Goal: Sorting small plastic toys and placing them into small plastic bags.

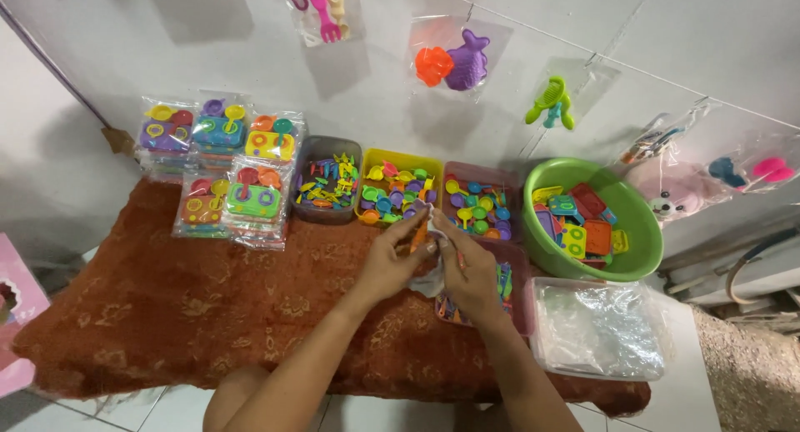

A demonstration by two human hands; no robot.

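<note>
Fingertips of the left hand [390, 261] pinch a small orange toy piece [419, 234]; the right hand [471, 269] closes its fingers on a clear plastic bag [431, 280] just beside it. At 12 o'clock sits a yellow tray [400, 160] of toy pieces; at 2 o'clock, a green basin [637, 257]. All rest on a rust-coloured cloth [167, 307].

Small orange toy piece [419, 234], upright

Sealed toy packets [223, 169] sat stacked on the rust-brown rug [167, 307], a green basin [642, 232] held plastic trays, and a pink plush [671, 190] leaned by the wall.
</note>
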